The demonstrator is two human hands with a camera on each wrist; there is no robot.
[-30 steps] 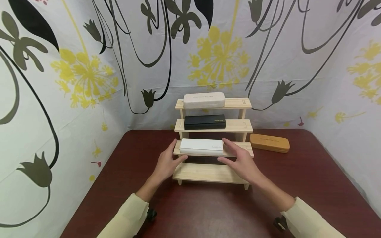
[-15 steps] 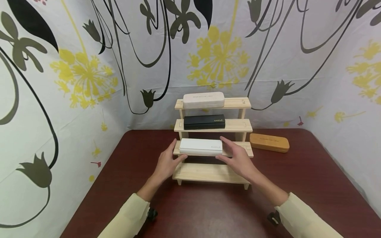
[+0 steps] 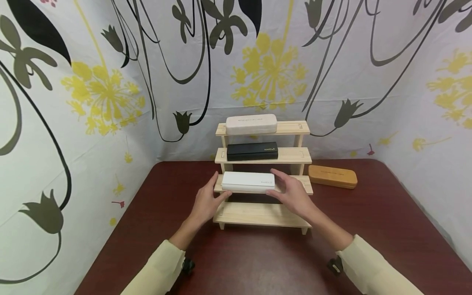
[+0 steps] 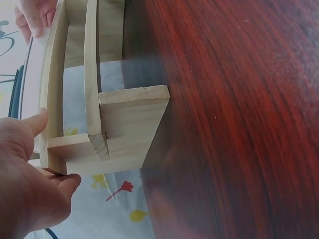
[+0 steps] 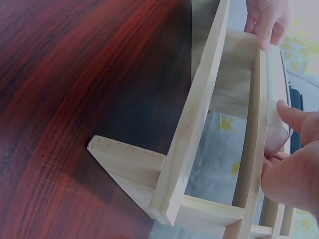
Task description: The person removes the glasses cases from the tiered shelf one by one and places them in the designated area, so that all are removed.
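Observation:
A white glasses case [image 3: 248,182] lies lengthwise on the second tier from the bottom of a wooden display rack [image 3: 262,214]. My left hand [image 3: 206,200] grips the left end of that tier, thumb at the case's front edge and fingers curled round the board's end. At the case's right end, my right hand [image 3: 295,196] holds the corner between thumb and fingers. In the right wrist view the thumb of the right hand [image 5: 299,154] lies against the case [image 5: 275,107]. The left wrist view shows the left hand [image 4: 30,184] at the tier's end.
A black glasses case [image 3: 252,151] sits one tier higher, and a cream glasses case [image 3: 251,124] on the top tier. An orange glasses case [image 3: 332,176] lies on the dark red table [image 3: 254,262] right of the rack. Floral cloth [image 3: 147,61] hangs behind and at both sides.
My right hand has moved slightly left, closing onto the right end of the white glasses case. The left hand, the case and the rack have stayed in place.

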